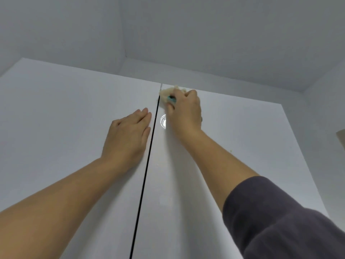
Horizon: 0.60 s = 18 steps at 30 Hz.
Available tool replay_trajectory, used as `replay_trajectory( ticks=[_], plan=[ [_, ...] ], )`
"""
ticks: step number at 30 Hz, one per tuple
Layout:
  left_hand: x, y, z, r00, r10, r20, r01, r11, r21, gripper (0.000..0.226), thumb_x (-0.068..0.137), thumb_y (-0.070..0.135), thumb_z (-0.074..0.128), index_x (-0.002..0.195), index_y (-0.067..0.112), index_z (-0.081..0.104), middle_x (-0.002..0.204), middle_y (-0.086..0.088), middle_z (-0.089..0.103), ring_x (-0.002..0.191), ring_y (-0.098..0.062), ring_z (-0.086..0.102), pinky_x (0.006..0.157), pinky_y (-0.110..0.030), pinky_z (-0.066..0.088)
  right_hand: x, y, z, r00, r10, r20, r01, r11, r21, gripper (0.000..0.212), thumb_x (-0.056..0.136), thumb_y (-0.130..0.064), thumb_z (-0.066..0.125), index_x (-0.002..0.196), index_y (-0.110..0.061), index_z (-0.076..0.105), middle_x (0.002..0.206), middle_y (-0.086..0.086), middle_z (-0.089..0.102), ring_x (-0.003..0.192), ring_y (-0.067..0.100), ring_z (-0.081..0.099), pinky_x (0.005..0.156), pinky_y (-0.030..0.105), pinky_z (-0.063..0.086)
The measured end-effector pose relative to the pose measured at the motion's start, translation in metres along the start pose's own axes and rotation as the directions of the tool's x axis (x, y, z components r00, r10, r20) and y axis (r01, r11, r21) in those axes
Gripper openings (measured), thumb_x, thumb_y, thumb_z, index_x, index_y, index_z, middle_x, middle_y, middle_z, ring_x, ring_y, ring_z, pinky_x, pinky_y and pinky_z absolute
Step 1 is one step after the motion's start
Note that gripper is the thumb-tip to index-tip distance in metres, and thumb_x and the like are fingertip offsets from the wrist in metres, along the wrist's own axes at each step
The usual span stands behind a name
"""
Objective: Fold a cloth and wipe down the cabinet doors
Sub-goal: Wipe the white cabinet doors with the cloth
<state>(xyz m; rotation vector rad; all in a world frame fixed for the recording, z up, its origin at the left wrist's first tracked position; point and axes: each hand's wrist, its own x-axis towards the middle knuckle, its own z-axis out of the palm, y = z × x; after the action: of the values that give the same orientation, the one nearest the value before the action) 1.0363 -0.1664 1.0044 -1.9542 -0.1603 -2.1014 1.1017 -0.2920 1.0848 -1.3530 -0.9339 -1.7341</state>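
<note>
While the R hand (183, 111) grips a bunched cream cloth (168, 93), cloth protrudes past its fingertips against top corner of R door (233, 146), just beside gap (149, 156) between the 2 doors. L hand (128, 135), below-left of grip, lies flat, fingers straight, on L door (65, 118).

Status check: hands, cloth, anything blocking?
Left hand flat on left door. Right hand grips cloth at right door top corner. Nothing blocking.

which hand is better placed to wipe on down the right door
Right. The right hand grips the cloth against the top corner of the right door, so it can likely sweep straight down. The left hand lies flat on the left door, holding nothing.
</note>
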Motion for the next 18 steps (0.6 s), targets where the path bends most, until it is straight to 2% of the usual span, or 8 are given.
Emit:
replay_trajectory(
  ticks=[5,7,9,12,15,18],
  plan=[
    [-0.004,-0.005,-0.002,0.999,0.042,0.033,-0.043,0.999,0.021,0.061,0.095,0.038,0.021,0.146,0.009,0.037,0.153,-0.005,0.034,0.142,-0.019,0.03,0.11,-0.037,0.028,-0.024,-0.01,-0.003,0.973,-0.211,0.092,0.203,0.975,0.094,0.02,0.092,-0.027,0.059,0.108,-0.017,0.062,0.105,0.009,0.048,0.096,0.027,0.05,0.078,0.039,0.049],
    [-0.004,-0.004,-0.002,0.999,0.003,0.052,-0.003,1.0,0.005,0.055,0.099,0.032,0.031,0.146,0.004,0.035,0.153,-0.011,0.032,0.143,-0.024,0.028,0.112,-0.037,0.025,-0.03,-0.006,-0.009,0.954,-0.275,0.122,0.273,0.962,0.032,0.019,0.09,-0.021,0.059,0.108,-0.016,0.062,0.104,0.009,0.049,0.092,0.028,0.051,0.076,0.038,0.047],
    [-0.005,-0.001,-0.003,0.998,-0.021,0.055,0.02,1.0,0.022,0.051,0.1,0.026,0.039,0.145,0.001,0.034,0.154,-0.013,0.031,0.143,-0.026,0.027,0.113,-0.038,0.024,-0.029,0.002,-0.017,0.937,-0.319,0.141,0.337,0.933,-0.128,0.022,0.088,-0.017,0.057,0.11,-0.016,0.059,0.105,0.009,0.049,0.089,0.03,0.05,0.074,0.036,0.04],
    [-0.008,0.008,-0.004,0.995,-0.08,0.061,0.078,0.996,0.043,0.051,0.101,0.024,0.032,0.148,0.004,0.029,0.157,-0.01,0.022,0.146,-0.023,0.019,0.117,-0.035,0.016,-0.024,0.03,-0.034,0.954,-0.255,0.159,0.292,0.907,-0.303,0.033,0.088,-0.013,0.05,0.121,-0.018,0.049,0.113,0.009,0.046,0.097,0.03,0.047,0.077,0.036,0.031],
    [-0.012,0.019,0.002,0.989,-0.138,0.05,0.136,0.989,0.051,0.049,0.103,0.022,0.023,0.151,0.012,0.021,0.16,-0.008,0.013,0.148,-0.022,0.008,0.119,-0.034,0.008,-0.02,0.063,-0.052,0.987,-0.1,0.124,0.138,0.922,-0.362,0.034,0.091,-0.016,0.045,0.126,-0.017,0.043,0.119,0.009,0.043,0.104,0.031,0.045,0.08,0.037,0.032],
    [-0.015,0.028,0.008,0.981,-0.191,0.022,0.19,0.981,0.05,0.048,0.103,0.019,0.022,0.151,0.016,0.02,0.16,-0.008,0.009,0.148,-0.023,0.004,0.12,-0.037,0.005,-0.015,0.089,-0.067,0.993,-0.034,0.117,0.08,0.905,-0.419,0.036,0.091,-0.011,0.039,0.127,-0.014,0.042,0.119,0.012,0.043,0.104,0.032,0.044,0.076,0.036,0.03]
  ],
)
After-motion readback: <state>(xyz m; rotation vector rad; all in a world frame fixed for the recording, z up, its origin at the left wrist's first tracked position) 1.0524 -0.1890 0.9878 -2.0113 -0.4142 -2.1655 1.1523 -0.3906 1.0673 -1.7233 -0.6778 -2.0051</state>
